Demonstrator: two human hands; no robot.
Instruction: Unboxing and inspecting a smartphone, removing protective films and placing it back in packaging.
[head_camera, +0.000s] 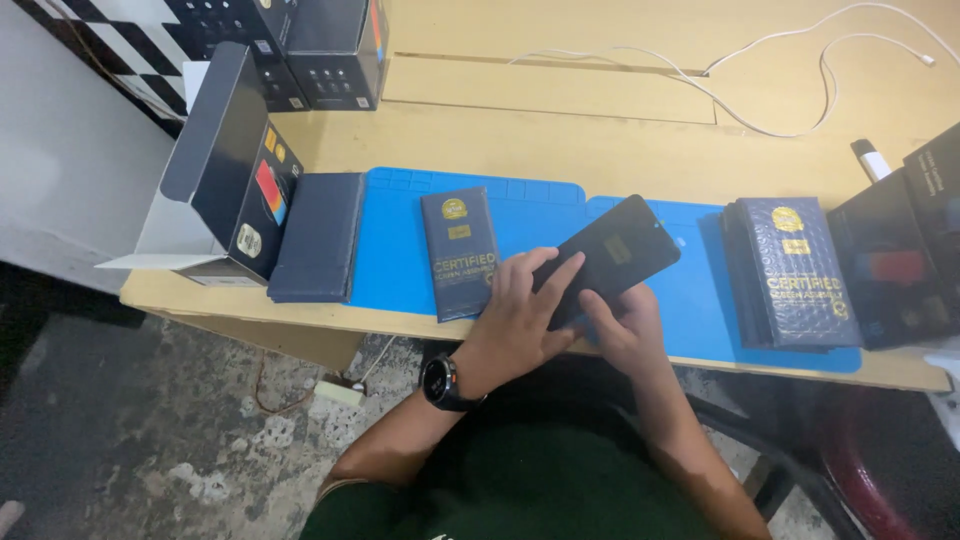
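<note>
Black and glossy, the phone screen (612, 256) sits tilted in the air above the near edge of the blue mat (400, 250), held between both hands rather than resting on anything. The right hand (628, 328) grips its lower end from beneath, fingers closed around the corner, while the left hand (520, 315), with a dark watch (442, 382) at the wrist, lies over the lower face with its fingers spread flat and fairly wide, pressing or smoothing rather than pinching. My worry is that the panel hangs right over the lip of the desk (600, 130), with bare concrete floor (150, 420) below; if the right hand's hold slackens while the left pushes across the glass, it could slide out and drop past the edge. Pressing on an unsupported sheet like this could also flex it, and I would judge it thin enough to crack. Bare fingertips on the face may leave smears too. A slim dark blue packet (460, 252) lies just beside the left hand on the mat, and a stack of like packets (795, 272) sits to the right, near enough for an elbow to nudge; the open box (225, 170) at the left stands well apart
</note>
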